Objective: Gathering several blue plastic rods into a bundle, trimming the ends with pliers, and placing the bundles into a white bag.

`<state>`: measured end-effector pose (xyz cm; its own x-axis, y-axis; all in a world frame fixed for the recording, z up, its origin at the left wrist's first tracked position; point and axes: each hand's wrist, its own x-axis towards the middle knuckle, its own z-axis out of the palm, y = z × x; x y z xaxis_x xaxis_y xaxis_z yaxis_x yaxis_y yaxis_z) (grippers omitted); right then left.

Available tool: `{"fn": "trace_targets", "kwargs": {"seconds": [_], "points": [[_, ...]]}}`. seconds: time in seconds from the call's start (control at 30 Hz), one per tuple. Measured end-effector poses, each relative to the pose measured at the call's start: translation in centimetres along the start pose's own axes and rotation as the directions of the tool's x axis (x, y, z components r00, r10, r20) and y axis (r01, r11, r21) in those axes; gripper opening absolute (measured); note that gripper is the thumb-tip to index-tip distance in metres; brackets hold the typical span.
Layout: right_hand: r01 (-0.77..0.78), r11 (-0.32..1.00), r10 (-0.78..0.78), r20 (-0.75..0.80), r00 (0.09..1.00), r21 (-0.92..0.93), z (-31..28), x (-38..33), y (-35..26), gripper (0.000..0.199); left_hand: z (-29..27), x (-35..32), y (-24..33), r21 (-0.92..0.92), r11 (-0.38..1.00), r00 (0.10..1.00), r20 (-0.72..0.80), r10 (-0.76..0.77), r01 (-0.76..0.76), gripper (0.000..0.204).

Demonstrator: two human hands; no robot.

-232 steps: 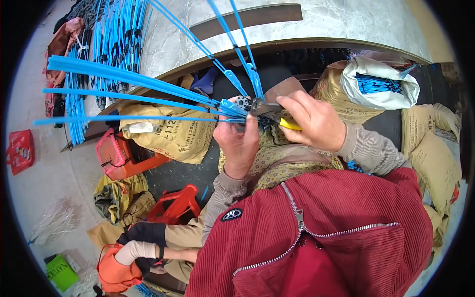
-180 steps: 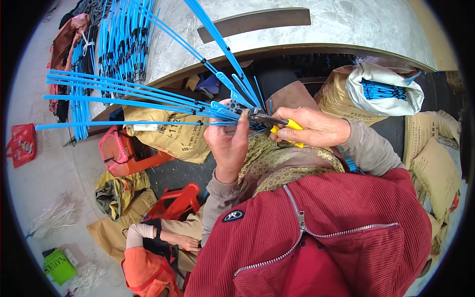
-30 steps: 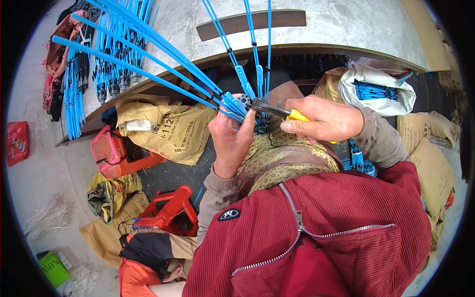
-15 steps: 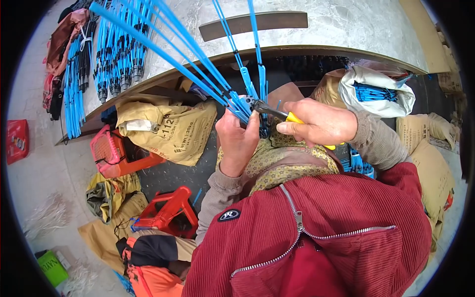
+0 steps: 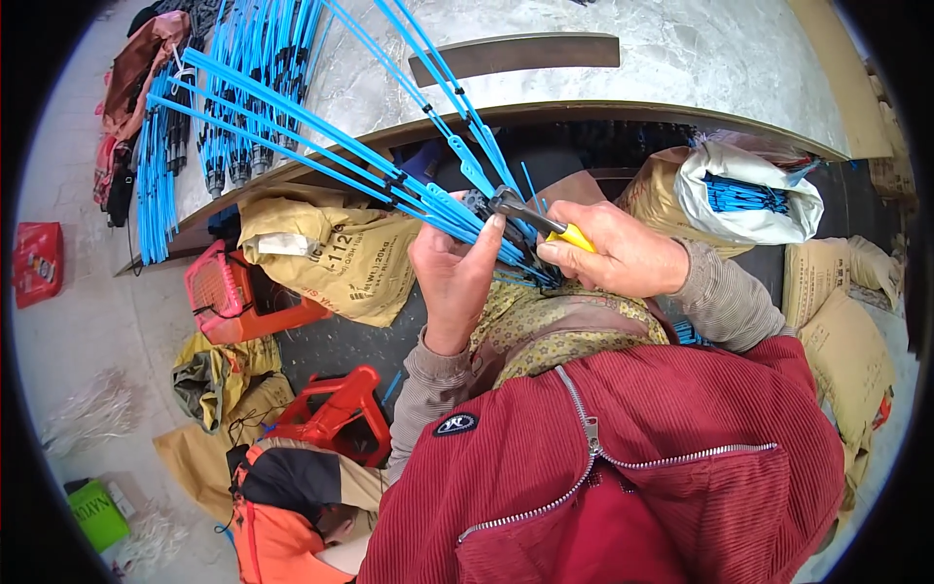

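Observation:
My left hand (image 5: 454,282) is closed round the middle of an umbrella frame (image 5: 446,210), a cluster of blue ribs with small black joints. The ribs fan out to the upper left, over the table edge. My right hand (image 5: 623,251) grips pliers (image 5: 572,237) with yellow handles. Their dark jaws are at the frame's dark hub, close to my left thumb. What exactly the jaws pinch is too small to tell. The frame's lower end rests over my lap, on a yellow flowered cloth (image 5: 564,336).
More blue umbrella frames (image 5: 258,88) lie at the left of the marble-patterned table (image 5: 700,73), with a dark strip (image 5: 516,56) near its edge. A white sack of blue parts (image 5: 749,200) stands right. Yellow sacks (image 5: 341,263), red stools (image 5: 341,414) and another person's orange sleeve (image 5: 277,545) are left.
The umbrella frame has turned so its ribs point further left and lower. My left hand has tilted with it, and the pliers have stayed at the hub.

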<state>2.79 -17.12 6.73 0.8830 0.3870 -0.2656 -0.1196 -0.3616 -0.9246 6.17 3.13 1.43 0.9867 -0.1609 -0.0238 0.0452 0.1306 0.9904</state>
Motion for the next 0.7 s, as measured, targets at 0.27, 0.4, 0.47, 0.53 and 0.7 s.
{"fn": "trace_targets", "kwargs": {"seconds": [0.27, 0.4, 0.47, 0.53, 0.7], "points": [[-0.005, 1.000, 0.005, 0.000, 1.000, 0.002, 0.3, -0.1, 0.1, 0.033, 0.0, -0.2, 0.2, 0.003, 0.999, 0.999, 0.000, -0.053, 0.053, 0.029], [0.001, 1.000, -0.001, 0.002, 1.000, 0.009, 0.4, -0.1, 0.0, 0.032, -0.1, -0.3, 0.3, 0.031, 0.998, 0.999, 0.020, -0.048, 0.047, 0.028], [0.017, 1.000, -0.017, 0.003, 1.000, 0.014, 0.7, -0.1, 0.4, 0.030, -0.1, -0.4, 0.3, 0.010, 0.998, 0.998, 0.007, -0.058, 0.058, 0.027], [0.052, 0.998, -0.052, 0.002, 0.999, 0.020, 0.8, 0.0, 0.8, 0.025, 0.0, -0.4, 0.3, -0.001, 0.998, 0.998, 0.001, -0.063, 0.063, 0.026], [-0.025, 0.995, 0.026, -0.011, 1.000, 0.100, 1.2, 0.2, 0.3, 0.024, 0.1, -0.1, 0.2, 0.043, 0.998, 0.999, -0.024, -0.040, 0.041, 0.025]]}}
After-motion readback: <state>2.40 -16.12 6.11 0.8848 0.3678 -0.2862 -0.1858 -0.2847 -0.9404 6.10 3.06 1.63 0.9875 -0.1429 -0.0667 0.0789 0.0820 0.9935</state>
